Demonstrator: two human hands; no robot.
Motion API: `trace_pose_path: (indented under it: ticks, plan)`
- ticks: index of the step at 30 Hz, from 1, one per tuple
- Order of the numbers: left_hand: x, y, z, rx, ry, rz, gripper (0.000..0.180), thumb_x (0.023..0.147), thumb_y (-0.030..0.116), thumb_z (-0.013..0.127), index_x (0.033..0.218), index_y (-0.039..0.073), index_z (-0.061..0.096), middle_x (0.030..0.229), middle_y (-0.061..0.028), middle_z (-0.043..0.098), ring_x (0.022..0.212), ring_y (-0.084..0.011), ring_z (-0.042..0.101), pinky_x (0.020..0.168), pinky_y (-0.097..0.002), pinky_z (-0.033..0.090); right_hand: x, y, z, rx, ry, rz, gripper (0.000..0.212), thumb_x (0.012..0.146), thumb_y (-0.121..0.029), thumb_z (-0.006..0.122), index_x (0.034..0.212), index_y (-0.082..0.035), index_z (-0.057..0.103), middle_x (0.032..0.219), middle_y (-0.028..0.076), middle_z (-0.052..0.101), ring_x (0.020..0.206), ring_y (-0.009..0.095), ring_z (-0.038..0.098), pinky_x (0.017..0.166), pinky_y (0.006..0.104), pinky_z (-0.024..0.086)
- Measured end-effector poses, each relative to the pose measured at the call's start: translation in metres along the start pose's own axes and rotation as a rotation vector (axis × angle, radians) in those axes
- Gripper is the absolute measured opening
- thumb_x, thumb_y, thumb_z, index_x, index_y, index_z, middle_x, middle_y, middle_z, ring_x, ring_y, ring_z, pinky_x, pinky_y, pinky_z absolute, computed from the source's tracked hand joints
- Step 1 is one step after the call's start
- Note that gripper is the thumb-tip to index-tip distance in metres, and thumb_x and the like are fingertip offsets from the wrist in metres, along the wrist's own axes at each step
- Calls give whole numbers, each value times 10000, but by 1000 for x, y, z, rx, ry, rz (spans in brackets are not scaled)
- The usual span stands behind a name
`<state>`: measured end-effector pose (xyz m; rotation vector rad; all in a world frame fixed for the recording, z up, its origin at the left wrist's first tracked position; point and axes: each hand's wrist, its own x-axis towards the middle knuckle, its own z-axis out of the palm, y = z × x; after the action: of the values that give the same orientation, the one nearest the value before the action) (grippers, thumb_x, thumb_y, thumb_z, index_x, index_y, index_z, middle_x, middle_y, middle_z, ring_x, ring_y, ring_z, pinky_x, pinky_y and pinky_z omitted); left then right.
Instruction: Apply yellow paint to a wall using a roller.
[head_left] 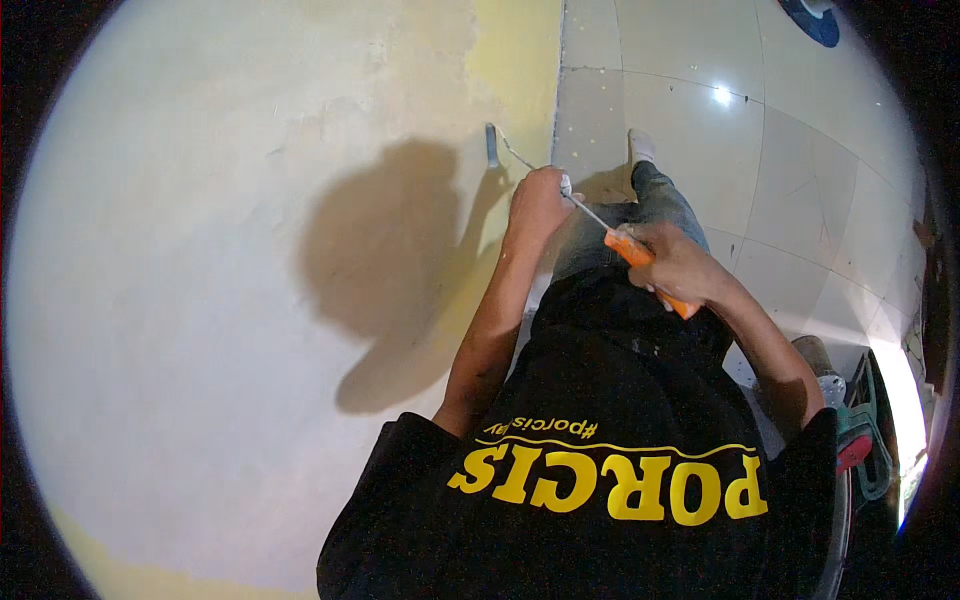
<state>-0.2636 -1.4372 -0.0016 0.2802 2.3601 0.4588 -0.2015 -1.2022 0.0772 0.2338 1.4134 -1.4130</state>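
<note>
Both my hands hold one small paint roller, which slants across in front of me. My right hand (680,265) is wrapped round its orange handle (627,247). Farther up, my left hand (540,202) is closed round the thin metal rod, where a small white patch shows by the fingers. Past the left hand, the bent wire frame runs to the narrow grey roller head (491,146). That head lies against or very close to the wall (250,270); I cannot tell which.
Pale whitish paint covers most of the wall, with yellow areas near its edges. Glossy tiles (800,190) with paint specks form the floor on the right. A dark blue curved object (812,22) is at the far right. Green and red items (865,440) and a cylinder (815,355) stand beside my right arm.
</note>
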Motion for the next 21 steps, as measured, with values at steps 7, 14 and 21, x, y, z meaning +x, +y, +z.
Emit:
trace_pose_path:
  ticks: [7,14,21]
  plan:
    - [-50,51,-47,81,89,-2,351,751,313,802,797,1,647,836,-210,636,798,-425,628,697,-490,483,-76,-43,-19,37,-58,-58,408,731,-68,673,1119,23,581,741,104,592,589,193,607,600,353,510]
    - [11,44,-28,88,170,46,255,759,233,778,799,20,644,872,-184,638,837,-407,631,724,-493,499,-21,-31,-26,-18,115,-92,364,715,-56,637,1067,28,594,624,58,536,503,162,567,494,326,468]
    - [-21,37,-34,80,118,21,328,719,268,836,800,9,651,811,-205,644,794,-415,633,723,-462,507,-47,-12,-3,-148,92,-213,317,717,-114,655,975,60,600,753,215,632,665,303,670,648,424,526]
